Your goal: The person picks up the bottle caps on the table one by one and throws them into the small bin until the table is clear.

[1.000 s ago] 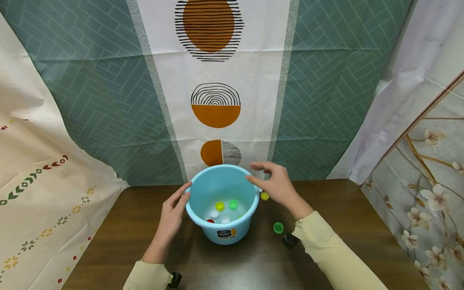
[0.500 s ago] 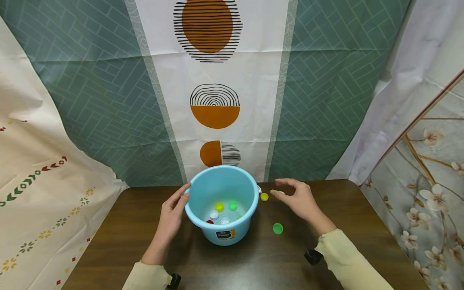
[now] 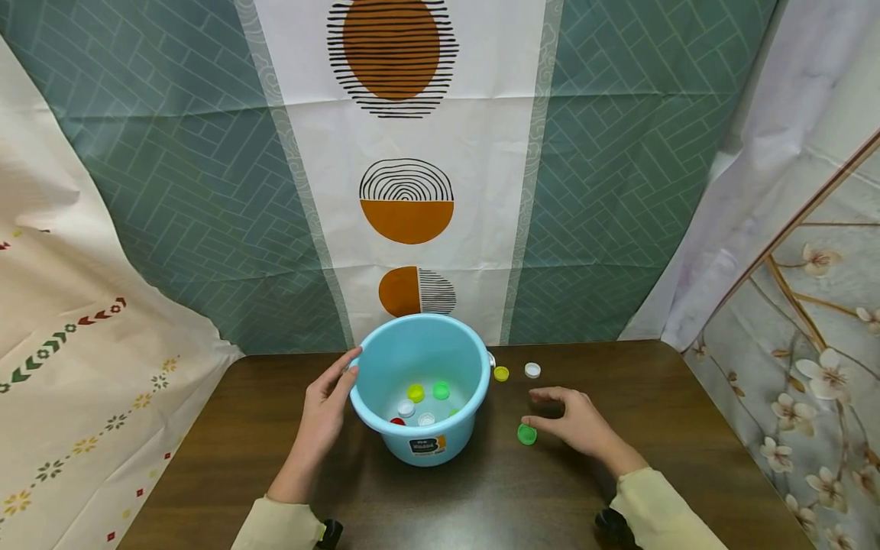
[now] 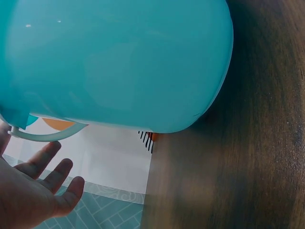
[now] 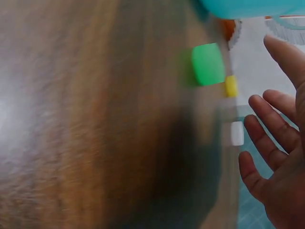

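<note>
A light blue plastic bucket (image 3: 429,447) stands upright on the table, with several coloured bottle caps inside. My left hand (image 3: 325,409) touches its left rim with thumb and forefinger; in the left wrist view the other fingers (image 4: 57,174) are extended beside the bucket's handle (image 4: 47,137). Right of the bucket, my right hand (image 3: 580,424) is low over the table, fingers apart and nothing between them. Its thumb is close to a green bottle cap (image 3: 527,435); whether they touch, I cannot tell. In the right wrist view that cap is blurred.
A yellow cap (image 3: 501,373) and a white cap (image 3: 532,370) lie on the brown table (image 3: 440,512) behind the right hand. Inside the bucket are a red cap (image 3: 398,421), a yellow one, and green and white ones. Patterned cloth (image 3: 605,229) hangs behind the table.
My right hand has moved from the bucket's right rim to the right, then down toward the green cap. The white cap is uncovered. My left hand and the bucket have stayed put.
</note>
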`<state>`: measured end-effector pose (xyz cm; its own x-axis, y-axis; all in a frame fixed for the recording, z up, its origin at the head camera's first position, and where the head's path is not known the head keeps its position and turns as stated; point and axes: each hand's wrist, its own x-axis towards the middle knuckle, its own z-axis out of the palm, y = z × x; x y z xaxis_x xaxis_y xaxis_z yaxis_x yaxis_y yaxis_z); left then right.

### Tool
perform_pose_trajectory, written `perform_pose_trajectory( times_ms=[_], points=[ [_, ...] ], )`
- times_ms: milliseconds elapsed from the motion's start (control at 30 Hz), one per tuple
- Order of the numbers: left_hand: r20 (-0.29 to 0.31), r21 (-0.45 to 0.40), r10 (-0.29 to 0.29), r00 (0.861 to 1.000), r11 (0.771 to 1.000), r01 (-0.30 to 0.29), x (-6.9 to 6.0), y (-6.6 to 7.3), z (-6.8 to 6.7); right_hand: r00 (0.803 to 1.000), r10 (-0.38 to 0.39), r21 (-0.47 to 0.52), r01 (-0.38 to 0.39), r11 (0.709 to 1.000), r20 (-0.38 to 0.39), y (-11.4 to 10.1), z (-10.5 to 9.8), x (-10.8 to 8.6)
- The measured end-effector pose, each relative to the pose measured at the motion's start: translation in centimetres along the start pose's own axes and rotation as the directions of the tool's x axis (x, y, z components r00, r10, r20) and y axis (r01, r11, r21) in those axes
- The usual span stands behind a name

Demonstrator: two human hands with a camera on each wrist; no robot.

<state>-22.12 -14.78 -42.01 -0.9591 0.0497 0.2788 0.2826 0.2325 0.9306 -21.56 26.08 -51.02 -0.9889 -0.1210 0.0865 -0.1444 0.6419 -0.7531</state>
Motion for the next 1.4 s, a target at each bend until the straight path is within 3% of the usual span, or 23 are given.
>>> perform_pose_trajectory(
  times_ms=[233, 600, 1400],
  points=[
    [-0.002, -0.004, -0.014, 1.000, 1.000, 0.014, -0.2, 0.3, 0.0, 0.997, -0.028, -0.064, 0.033, 0.997, 0.068, 1.3, 1.0, -0.4],
    [-0.001, -0.009, 0.002, 1.000, 1.000, -0.002, -0.1, 0.2, 0.0, 0.996, -0.053, -0.183, 0.066, 0.981, 0.072, 1.7, 1.6, -0.8],
    [-0.002, -0.003, -0.008, 1.000, 1.000, 0.008, -0.1, 0.2, 0.0, 0.994, -0.063, -0.165, 0.077, 0.983, 0.091, 1.5, 1.6, -0.7]
  ],
)
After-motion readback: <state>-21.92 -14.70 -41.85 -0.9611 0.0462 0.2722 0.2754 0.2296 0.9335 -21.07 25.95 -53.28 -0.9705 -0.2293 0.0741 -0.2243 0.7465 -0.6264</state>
